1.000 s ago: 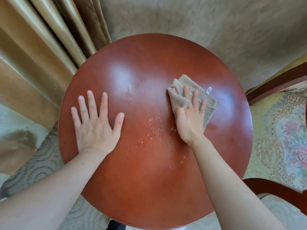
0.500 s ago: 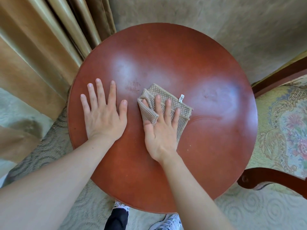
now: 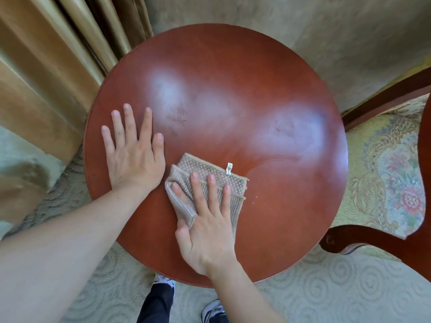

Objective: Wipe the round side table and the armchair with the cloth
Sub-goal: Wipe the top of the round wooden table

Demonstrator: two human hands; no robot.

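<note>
The round side table (image 3: 245, 89) has a glossy reddish-brown top and fills the middle of the view. A folded beige cloth (image 3: 210, 176) with a small white tag lies on its near half. My right hand (image 3: 207, 224) presses flat on the cloth, fingers spread over it. Flat on the tabletop just left of the cloth rests my left hand (image 3: 133, 155), fingers apart, holding nothing. The armchair (image 3: 387, 164) with floral upholstery and dark wooden arms stands at the right, beside the table.
Gold curtains (image 3: 53, 66) hang at the left, touching the table's far left edge. Beige patterned carpet (image 3: 326, 297) covers the floor. My shoes (image 3: 163, 279) show under the table's near edge. A plain wall rises behind the table.
My right hand has slid the cloth from the table's right side leftward and then toward the near edge. The scattered crumbs have gone from the tabletop. My left hand stays flat.
</note>
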